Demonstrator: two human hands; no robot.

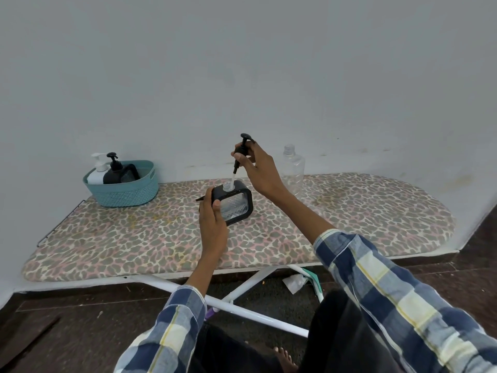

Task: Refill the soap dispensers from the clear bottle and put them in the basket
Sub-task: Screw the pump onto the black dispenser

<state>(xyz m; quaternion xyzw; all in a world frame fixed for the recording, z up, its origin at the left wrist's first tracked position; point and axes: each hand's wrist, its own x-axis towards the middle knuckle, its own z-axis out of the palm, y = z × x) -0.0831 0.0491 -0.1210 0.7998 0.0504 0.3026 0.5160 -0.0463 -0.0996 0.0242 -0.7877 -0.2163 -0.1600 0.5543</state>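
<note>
My left hand (212,220) grips a black-framed square dispenser (236,204) with a clear ribbed window, tilted on the ironing board. My right hand (259,168) pinches a black pump head (242,150) above it, and the pump's white tube dips into the dispenser's open neck. The clear bottle (293,169) stands uncapped behind my right wrist, near the wall. A teal basket (126,191) at the board's back left holds a white dispenser (98,170) and a black dispenser (114,168), with another dark item beside them.
The ironing board (363,211) has a leopard-print cover and white crossed legs (242,289). A grey wall rises right behind it. A crumpled white scrap (294,282) lies on the dark floor under the board.
</note>
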